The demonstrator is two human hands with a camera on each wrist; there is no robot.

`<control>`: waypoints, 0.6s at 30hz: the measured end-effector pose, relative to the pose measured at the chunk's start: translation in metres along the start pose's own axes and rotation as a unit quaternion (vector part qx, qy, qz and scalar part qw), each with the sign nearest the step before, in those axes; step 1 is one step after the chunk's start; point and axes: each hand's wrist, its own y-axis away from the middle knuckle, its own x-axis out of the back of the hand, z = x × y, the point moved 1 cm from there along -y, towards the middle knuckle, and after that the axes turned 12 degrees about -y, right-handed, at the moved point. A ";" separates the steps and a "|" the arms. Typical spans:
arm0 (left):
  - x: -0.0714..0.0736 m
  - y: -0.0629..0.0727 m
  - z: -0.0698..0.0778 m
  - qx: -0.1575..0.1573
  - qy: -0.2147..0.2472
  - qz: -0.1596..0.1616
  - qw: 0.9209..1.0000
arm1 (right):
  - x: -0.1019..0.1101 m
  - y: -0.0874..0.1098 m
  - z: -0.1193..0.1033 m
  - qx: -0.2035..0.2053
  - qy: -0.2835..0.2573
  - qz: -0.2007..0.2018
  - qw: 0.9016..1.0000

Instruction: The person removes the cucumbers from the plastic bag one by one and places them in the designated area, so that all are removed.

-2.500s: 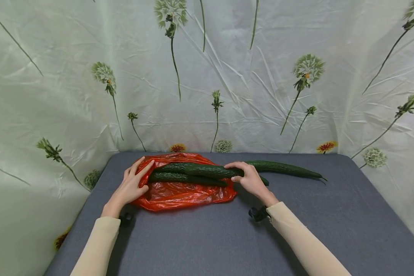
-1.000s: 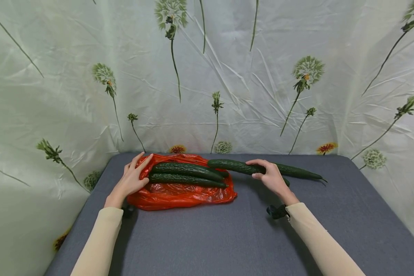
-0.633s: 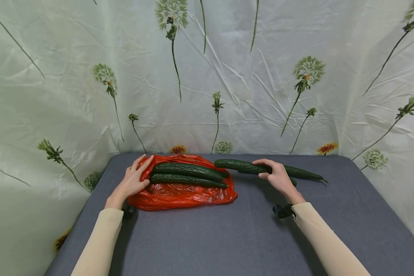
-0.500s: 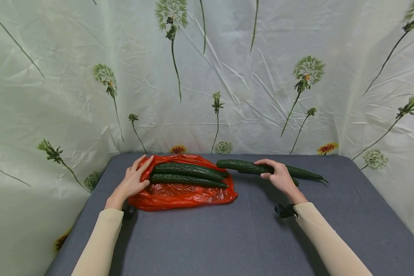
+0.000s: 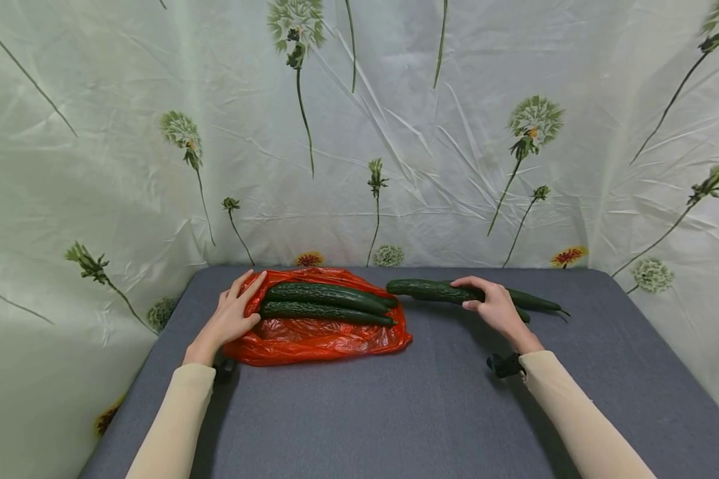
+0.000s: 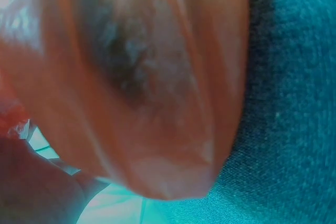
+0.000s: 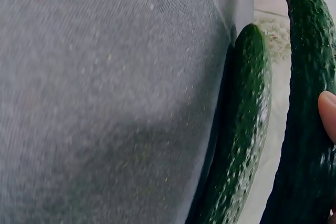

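My left hand (image 5: 226, 322) rests at the left end of a red plastic bag (image 5: 311, 347), its fingers straight and spread from the thumb against the bag's edge. Inside the opened bag lie dark green cucumbers, an upper one (image 5: 323, 294) and a lower one (image 5: 326, 312). My right hand (image 5: 497, 307) grips another cucumber (image 5: 422, 289) from above, to the right of the bag; its thumb shows on that cucumber in the right wrist view. Behind it lies one more cucumber (image 5: 536, 301), partly hidden. Bag film (image 6: 157, 145) fills most of the left wrist view.
Grey cloth covers the table (image 5: 359, 412). A pale curtain (image 5: 443, 146) printed with flowers hangs along the back edge and down both sides. The lying cucumber is close to the table's far edge.
The right hand has drawn the gripped cucumber rightward, from over the other cucumbers in the bag to beyond the bag's right end. The left hand has stayed at the bag with little movement.
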 end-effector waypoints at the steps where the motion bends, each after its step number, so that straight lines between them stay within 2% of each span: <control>1: 0.000 0.000 0.000 0.002 0.000 -0.001 1.000 | 0.001 0.000 0.001 -0.002 0.004 0.000 1.000; 8: -0.002 -0.001 -0.002 0.014 -0.010 -0.024 1.000 | 0.009 0.002 0.007 -0.010 0.029 0.000 1.000; 18: -0.003 -0.002 -0.003 0.024 -0.013 -0.030 0.999 | 0.020 0.006 0.017 -0.015 0.033 -0.010 0.999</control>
